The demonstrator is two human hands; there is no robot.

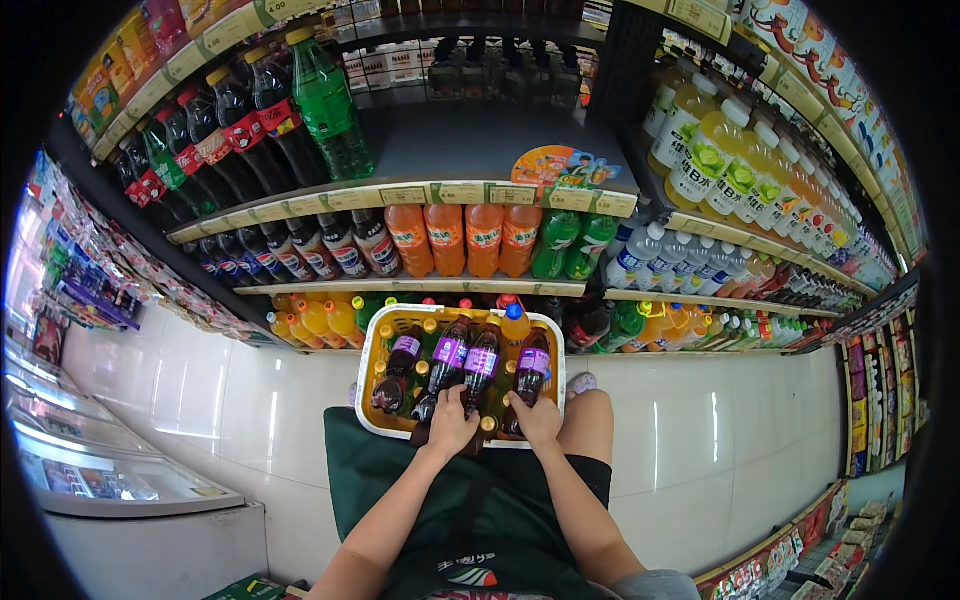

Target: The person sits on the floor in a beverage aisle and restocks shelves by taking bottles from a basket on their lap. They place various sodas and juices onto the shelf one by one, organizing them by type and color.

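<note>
A yellow basket with a white rim [375, 424] stands in front of my lap, filled with bottles. Several dark soda bottles [482, 362] with purple labels lie tilted on top, over other bottles with yellow caps. My left hand [453, 425] is closed around the lower end of a middle purple-label bottle. On the basket's right side, my right hand [538, 420] grips the base of another purple-label bottle [532, 365]. An orange drink bottle with a blue cap [515, 325] stands at the basket's far side. The fingers' undersides are partly hidden.
Shelves ahead hold cola bottles [285, 110], a green soda bottle [325, 105], orange soda bottles [445, 240] and yellow drink bottles [712, 155]. A shelf edge [400, 192] runs just beyond the basket. A glass-topped freezer [130, 490] stands at left; tiled floor [690, 430] lies right.
</note>
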